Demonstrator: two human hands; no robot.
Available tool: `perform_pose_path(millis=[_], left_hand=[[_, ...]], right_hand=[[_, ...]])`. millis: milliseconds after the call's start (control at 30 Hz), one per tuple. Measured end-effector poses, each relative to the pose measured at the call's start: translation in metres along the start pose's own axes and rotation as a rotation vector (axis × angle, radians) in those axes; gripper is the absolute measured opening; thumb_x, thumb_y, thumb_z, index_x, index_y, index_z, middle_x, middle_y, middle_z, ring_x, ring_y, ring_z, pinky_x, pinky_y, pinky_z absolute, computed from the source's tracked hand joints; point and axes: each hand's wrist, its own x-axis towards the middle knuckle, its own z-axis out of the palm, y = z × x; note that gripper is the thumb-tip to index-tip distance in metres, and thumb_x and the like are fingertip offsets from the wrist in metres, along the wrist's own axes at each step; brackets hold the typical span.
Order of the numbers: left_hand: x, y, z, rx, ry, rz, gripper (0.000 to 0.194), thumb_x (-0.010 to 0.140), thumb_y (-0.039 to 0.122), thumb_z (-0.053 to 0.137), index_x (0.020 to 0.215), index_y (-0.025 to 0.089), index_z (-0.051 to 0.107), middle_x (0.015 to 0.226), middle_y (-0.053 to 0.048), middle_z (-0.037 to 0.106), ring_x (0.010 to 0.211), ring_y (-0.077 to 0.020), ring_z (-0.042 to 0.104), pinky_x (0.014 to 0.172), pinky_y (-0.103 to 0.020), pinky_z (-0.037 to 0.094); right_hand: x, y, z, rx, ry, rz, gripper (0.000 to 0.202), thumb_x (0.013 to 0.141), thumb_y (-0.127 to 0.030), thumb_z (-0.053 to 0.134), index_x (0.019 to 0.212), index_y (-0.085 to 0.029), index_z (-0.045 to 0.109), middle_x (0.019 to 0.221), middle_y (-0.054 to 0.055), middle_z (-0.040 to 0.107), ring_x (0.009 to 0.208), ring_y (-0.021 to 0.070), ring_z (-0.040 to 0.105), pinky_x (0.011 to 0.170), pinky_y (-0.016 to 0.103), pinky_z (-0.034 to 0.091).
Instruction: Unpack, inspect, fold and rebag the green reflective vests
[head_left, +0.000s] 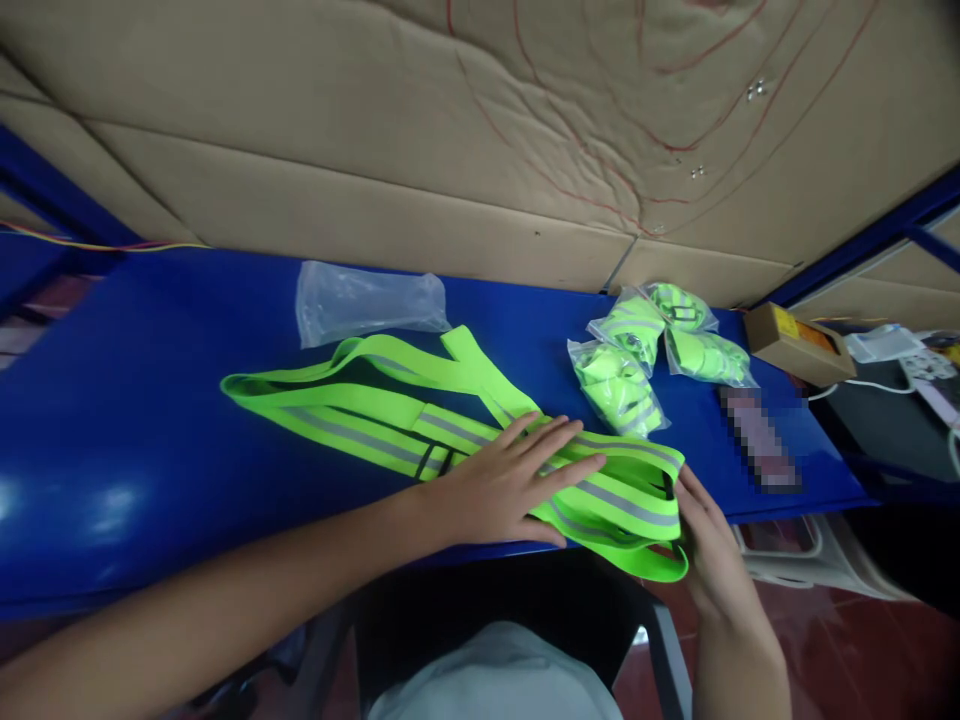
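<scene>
A neon green reflective strap harness with grey stripes lies on the blue table, its left part spread in a long loop. Flat across its middle rests my left hand, fingers stretched out and pressing on the straps. At the right end the straps are gathered in folded loops, and my right hand is at those loops; its fingertips are hidden behind and inside them. A black buckle shows just left of my left hand.
An empty clear plastic bag lies behind the harness. Several bagged green strap bundles sit at the back right. Beyond them are a cardboard box and a blurred-out object. A cardboard-covered wall rises behind the table.
</scene>
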Motion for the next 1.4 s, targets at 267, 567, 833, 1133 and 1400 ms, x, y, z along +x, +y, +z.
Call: perform_pose_path(millis=[267,567,833,1133,1400], left_hand=[[0.004,-0.007,-0.008,-0.103,-0.105,-0.126,0.099,0.096,0.075,0.046,0.167,0.011,0.017,0.150,-0.019,0.055,0.135,-0.0331,0.052,0.116,-0.047,0.035],[-0.003,-0.020,-0.003,-0.126,-0.152,-0.076,0.092,0.095,0.077,0.045,0.160,0.012,0.036,0.168,-0.017,0.033,0.158,-0.0301,0.030,0.132,-0.051,0.007],[-0.005,-0.020,-0.002,-0.129,-0.155,-0.160,0.094,0.094,0.081,0.038,0.162,0.016,0.033,0.169,-0.015,0.033,0.159,-0.0289,0.029,0.131,-0.049,0.008],[-0.011,-0.015,-0.004,-0.099,-0.131,-0.215,0.090,0.096,0.080,0.034,0.161,0.018,0.036,0.167,-0.015,0.037,0.157,-0.0307,0.034,0.130,-0.058,0.009],[-0.011,-0.009,-0.006,-0.054,-0.114,-0.226,0.071,0.105,0.066,0.033,0.156,0.018,0.043,0.163,-0.015,0.045,0.153,-0.0323,0.039,0.127,-0.060,0.020]], right_hand=[[-0.006,0.005,-0.021,-0.168,-0.214,-0.092,0.082,0.064,-0.072,0.085,0.132,-0.031,0.065,0.139,0.011,0.067,0.124,0.0366,0.065,0.089,0.042,0.059],[0.002,-0.005,-0.014,-0.425,-0.099,-0.226,0.059,0.075,-0.052,0.084,0.120,-0.027,0.054,0.122,0.006,0.066,0.113,0.0256,0.063,0.094,0.033,0.051],[0.001,0.001,-0.008,-0.605,0.070,-0.263,0.064,0.071,-0.059,0.084,0.115,-0.024,0.053,0.106,0.006,0.069,0.098,0.0250,0.065,0.085,0.036,0.049],[0.006,-0.008,-0.006,-0.897,0.209,-0.225,0.082,0.070,-0.070,0.081,0.133,-0.023,0.061,0.103,0.012,0.075,0.093,0.0320,0.071,0.073,0.037,0.051],[0.003,-0.013,0.004,-1.020,0.178,-0.456,0.050,0.090,-0.057,0.063,0.126,-0.022,0.069,0.114,0.012,0.071,0.105,0.0316,0.067,0.088,0.040,0.051]])
